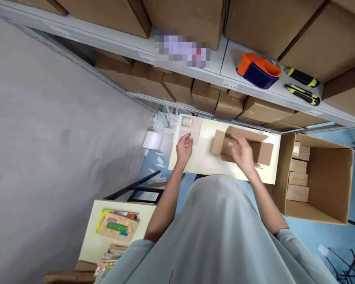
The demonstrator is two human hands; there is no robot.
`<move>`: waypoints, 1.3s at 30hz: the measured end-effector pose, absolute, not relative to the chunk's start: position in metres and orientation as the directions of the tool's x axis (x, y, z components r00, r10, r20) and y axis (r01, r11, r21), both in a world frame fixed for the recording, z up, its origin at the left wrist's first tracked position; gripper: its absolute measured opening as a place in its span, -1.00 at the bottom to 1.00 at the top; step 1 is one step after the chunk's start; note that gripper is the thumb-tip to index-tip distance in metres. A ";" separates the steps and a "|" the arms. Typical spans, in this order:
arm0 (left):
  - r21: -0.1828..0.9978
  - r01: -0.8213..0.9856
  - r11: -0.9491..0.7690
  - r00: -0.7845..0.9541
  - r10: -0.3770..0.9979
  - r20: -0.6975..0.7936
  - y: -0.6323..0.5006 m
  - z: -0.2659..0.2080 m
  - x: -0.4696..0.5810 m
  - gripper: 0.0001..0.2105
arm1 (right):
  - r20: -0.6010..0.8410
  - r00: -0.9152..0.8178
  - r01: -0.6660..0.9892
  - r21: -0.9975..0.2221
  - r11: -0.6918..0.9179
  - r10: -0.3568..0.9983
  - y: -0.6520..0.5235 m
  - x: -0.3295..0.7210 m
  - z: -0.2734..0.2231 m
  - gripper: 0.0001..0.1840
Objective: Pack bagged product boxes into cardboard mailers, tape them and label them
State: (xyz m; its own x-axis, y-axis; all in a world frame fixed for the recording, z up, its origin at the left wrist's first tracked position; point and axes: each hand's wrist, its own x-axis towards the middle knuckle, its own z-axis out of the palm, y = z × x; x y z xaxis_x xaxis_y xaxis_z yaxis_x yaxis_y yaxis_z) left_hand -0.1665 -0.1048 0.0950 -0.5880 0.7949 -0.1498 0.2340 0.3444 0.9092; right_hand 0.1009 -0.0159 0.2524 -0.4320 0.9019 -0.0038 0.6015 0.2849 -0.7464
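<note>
An open cardboard box [264,154] with its flaps spread stands on the pale tabletop [205,159]. My right hand [243,154] is over the box opening, thumb and fingers apart, with nothing visible in it. My left hand [184,150] is at the table's left part, fingers loosely curved and apart, and no object shows in it. Just beyond it lies a flat, pale pinkish packet [195,132] with a small coloured picture. Whether the left fingertips touch the packet I cannot tell.
A large carton [328,185] with several small boxes stands right of the table. Shelves ahead hold cartons, an orange-and-blue tape dispenser [259,71] and two utility knives [303,94]. White paper scraps [165,122] lie far left. A side table [90,228] holds colourful packets.
</note>
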 end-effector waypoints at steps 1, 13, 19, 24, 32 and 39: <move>0.896 0.228 0.382 -0.608 0.774 -0.176 -0.105 0.087 -0.182 -0.66 | -0.046 -0.489 0.569 -0.774 0.279 0.871 -0.018 0.076 0.247 -0.53; 0.780 0.154 0.606 -0.543 0.712 -0.445 -0.073 0.002 -0.257 -0.56 | -0.623 -0.228 0.743 -0.608 -0.280 0.749 -0.008 -0.108 0.065 -0.26; 0.776 0.074 0.627 -0.538 0.680 -0.498 -0.074 -0.014 -0.255 -0.45 | -0.668 -0.035 0.757 -0.504 -0.417 0.743 -0.001 -0.119 0.045 -0.45; 0.754 0.055 0.655 -0.483 0.678 -0.554 -0.076 -0.008 -0.261 -0.44 | -0.686 0.012 0.721 -0.498 -0.482 0.727 -0.003 -0.129 0.046 -0.60; 0.792 0.031 0.610 -0.551 0.671 -0.496 -0.068 0.045 -0.268 -0.55 | -0.576 -0.235 0.667 -0.682 -0.301 0.783 -0.013 -0.129 0.108 -0.79; 0.906 0.012 0.424 -0.376 0.841 -0.388 -0.091 0.138 -0.234 -0.36 | -0.204 -0.563 0.103 -0.979 -0.177 0.800 -0.027 0.025 0.206 -0.47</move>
State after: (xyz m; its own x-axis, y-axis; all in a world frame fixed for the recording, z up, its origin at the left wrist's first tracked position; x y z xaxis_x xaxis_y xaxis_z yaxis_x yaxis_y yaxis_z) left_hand -0.2337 -0.0908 0.1379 -0.3764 0.8411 -0.3885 0.0120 0.4237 0.9057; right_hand 0.0254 -0.0268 0.2065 -0.5635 0.8004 -0.2045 0.1032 -0.1774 -0.9787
